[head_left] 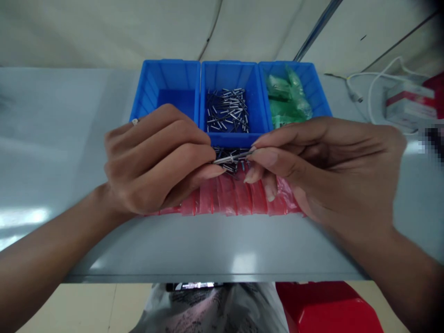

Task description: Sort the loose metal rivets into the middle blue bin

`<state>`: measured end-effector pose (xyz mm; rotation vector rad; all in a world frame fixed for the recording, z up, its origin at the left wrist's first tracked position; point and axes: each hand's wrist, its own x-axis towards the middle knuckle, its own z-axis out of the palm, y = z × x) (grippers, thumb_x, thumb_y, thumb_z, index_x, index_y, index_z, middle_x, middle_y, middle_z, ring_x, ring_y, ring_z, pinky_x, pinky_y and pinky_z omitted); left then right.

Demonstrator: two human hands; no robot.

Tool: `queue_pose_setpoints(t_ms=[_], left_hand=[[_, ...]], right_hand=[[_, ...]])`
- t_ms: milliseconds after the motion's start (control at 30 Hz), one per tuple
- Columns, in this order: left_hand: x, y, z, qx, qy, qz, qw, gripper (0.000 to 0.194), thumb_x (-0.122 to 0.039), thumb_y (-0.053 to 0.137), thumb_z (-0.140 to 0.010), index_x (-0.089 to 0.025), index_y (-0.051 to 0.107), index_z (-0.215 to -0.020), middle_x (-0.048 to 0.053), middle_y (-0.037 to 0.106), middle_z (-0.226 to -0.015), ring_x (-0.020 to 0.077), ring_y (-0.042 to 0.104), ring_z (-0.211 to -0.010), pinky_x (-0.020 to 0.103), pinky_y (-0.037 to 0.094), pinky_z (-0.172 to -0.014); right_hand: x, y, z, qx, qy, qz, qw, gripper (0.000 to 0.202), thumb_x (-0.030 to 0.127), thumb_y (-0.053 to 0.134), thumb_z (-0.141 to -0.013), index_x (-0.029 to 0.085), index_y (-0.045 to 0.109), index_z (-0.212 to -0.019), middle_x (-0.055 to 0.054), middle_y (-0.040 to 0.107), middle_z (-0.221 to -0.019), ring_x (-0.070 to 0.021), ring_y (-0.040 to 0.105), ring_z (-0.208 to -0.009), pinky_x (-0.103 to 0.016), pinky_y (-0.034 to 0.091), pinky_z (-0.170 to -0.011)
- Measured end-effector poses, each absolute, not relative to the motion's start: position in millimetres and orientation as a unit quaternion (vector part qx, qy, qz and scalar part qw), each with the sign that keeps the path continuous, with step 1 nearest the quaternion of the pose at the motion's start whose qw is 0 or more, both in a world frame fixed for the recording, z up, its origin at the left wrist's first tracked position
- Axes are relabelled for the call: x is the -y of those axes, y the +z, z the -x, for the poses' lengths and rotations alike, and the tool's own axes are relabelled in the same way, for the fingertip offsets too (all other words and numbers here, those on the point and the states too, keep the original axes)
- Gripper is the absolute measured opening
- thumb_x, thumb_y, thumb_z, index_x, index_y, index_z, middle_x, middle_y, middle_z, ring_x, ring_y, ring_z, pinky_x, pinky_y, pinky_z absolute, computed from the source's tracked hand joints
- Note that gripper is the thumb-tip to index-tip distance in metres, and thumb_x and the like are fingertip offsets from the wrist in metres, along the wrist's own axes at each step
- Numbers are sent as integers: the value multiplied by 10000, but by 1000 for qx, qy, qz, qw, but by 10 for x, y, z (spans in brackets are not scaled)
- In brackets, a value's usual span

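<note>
Both hands meet over the middle of the table, pinching a thin silvery metal pin (pixel 231 158) that looks like a rivet. My left hand (pixel 161 159) has its fingers curled and grips the pin's left end. The right end is between the thumb and index finger of my right hand (pixel 312 162), whose other fingers are bent loosely below. Behind and under the pin lies a small heap of similar pins (pixel 231 169), partly hidden by the hands. Pink plastic bags (pixel 227 196) lie in a row just below, overlapping one another.
Three blue bins stand at the back: the left bin (pixel 171 76) shows a bare floor, the middle bin (pixel 229 140) holds many pins, the right bin (pixel 317 85) holds green plastic packets. A white cable (pixel 370 92) and a red-and-white box (pixel 411 106) are at right.
</note>
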<state>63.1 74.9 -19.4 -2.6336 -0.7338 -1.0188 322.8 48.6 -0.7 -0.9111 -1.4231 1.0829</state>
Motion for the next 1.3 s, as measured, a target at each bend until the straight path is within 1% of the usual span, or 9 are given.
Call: queue_pose_setpoints(t_ms=[100, 267, 367, 467, 533, 633, 767, 1067, 1300], left_hand=[[-747, -195, -629, 251, -347, 899, 91, 461, -155, 738, -953, -419, 711, -1329, 13, 813, -1045, 318, 816, -947, 570, 723, -823], [-727, -203, -662, 275, -379, 881, 73, 327, -153, 556, -1040, -414, 738, -1116, 11, 780, -932, 270, 792, -948, 527, 726, -861], [-720, -207, -670, 297, -384, 872, 68, 354, -133, 498, -1048, -398, 733, -1045, 19, 770, -929, 252, 772, -928, 533, 706, -843], [-740, -210, -671, 279, -380, 879, 76, 335, -103, 577, -984, -391, 741, -1033, 24, 768, -909, 269, 775, -886, 543, 695, -806], [-770, -216, -667, 257, -379, 884, 93, 332, -82, 621, -954, -383, 739, -1032, 29, 753, -865, 280, 779, -860, 538, 694, -763], [-840, -234, -650, 211, -398, 882, 139, 251, -101, 643, -976, -340, 719, -970, 18, 734, -817, 261, 780, -794, 491, 693, -651], [-930, -252, -613, 167, -412, 878, 175, 131, -166, 700, -997, -238, 680, -889, -34, 730, -803, 213, 791, -720, 391, 702, -579], [-957, -238, -606, 132, -410, 883, 187, 84, -141, 712, -969, -189, 684, -906, 1, 720, -798, 227, 786, -714, 382, 707, -591], [-937, -234, -599, 148, -376, 895, 190, 40, -183, 744, -991, -177, 707, -974, 16, 751, -869, 249, 814, -790, 396, 708, -636]], right_hand=[[-476, -18, -3234, 597, 470, 364, 539, 236, 54, 935, -849, 247, 902, -982, 36, 844, -771, -164, 812, -656, -268, 745, -645], [-543, -45, -3250, 582, 489, 358, 542, 192, 78, 914, -873, 244, 901, -969, 11, 839, -758, -176, 789, -595, -255, 665, -473], [-621, -22, -3268, 528, 495, 357, 590, 116, 120, 844, -957, 214, 897, -999, -1, 891, -930, -174, 876, -856, -202, 731, -661], [-640, 18, -3311, 538, 489, 362, 583, 220, 120, 732, -1031, 233, 885, -1141, 2, 902, -1126, -195, 875, -1108, -247, 759, -830], [-610, 18, -3352, 616, 411, 380, 554, 242, 148, 733, -1046, 262, 872, -1208, 5, 894, -1123, -191, 874, -1006, -302, 746, -773], [-569, -52, -3412, 828, 134, 363, 406, 190, 173, 745, -1051, 235, 865, -1185, -13, 887, -1064, -186, 835, -849, -356, 671, -679], [-601, -201, -3451, 935, -112, 262, 210, 258, 96, 644, -1071, 174, 811, -1251, -63, 871, -1188, -202, 834, -929, -347, 614, -669], [-621, -258, -3447, 932, -97, 271, 221, 262, 75, 606, -1074, 201, 803, -1192, -42, 800, -1057, -167, 758, -856, -319, 545, -655], [-559, -122, -3423, 909, -57, 309, 274, 197, 91, 661, -1076, 209, 788, -1170, -43, 844, -1113, -166, 808, -957, -300, 631, -774]])
